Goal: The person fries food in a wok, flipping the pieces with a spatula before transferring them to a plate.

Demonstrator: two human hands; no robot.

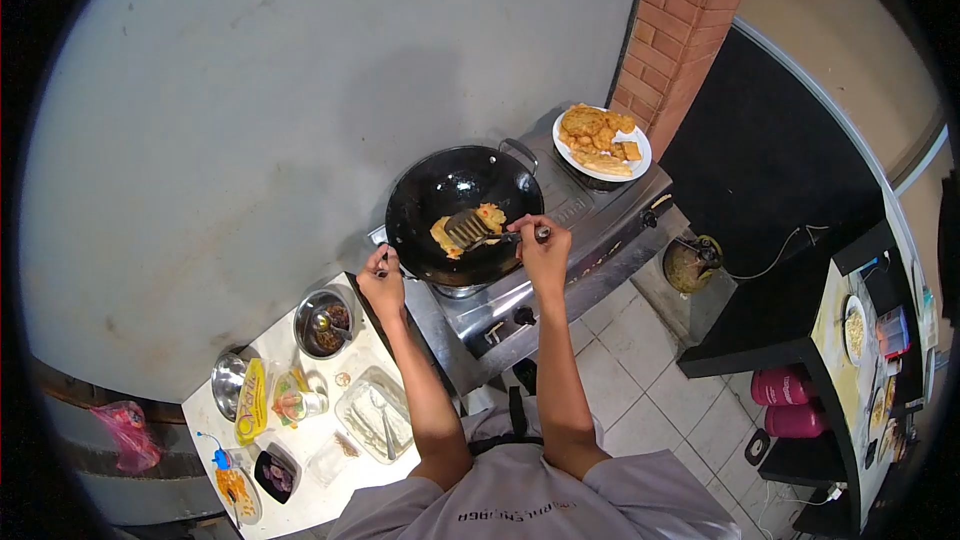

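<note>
A black wok (pixel 455 180) stands on the left burner of a steel gas stove (pixel 600 230). Yellow food with red bits (pixel 490 213) lies in it, partly under the slotted head of a spatula (pixel 467 230). My right hand (pixel 543 245) is closed round the spatula's dark handle, over the wok's right rim. At the wok's lower left edge, my left hand (pixel 381 275) is closed on the near wok handle, which its fingers mostly hide. A white plate of fried food (pixel 600 140) sits on the right burner.
On the white table (pixel 305 470) at lower left are a metal pot (pixel 323 323), a steel bowl (pixel 229 385), a yellow packet (pixel 252 402), a plastic container (pixel 373 415) and a black bowl (pixel 277 471). A green gas cylinder (pixel 690 263) stands right of the stove.
</note>
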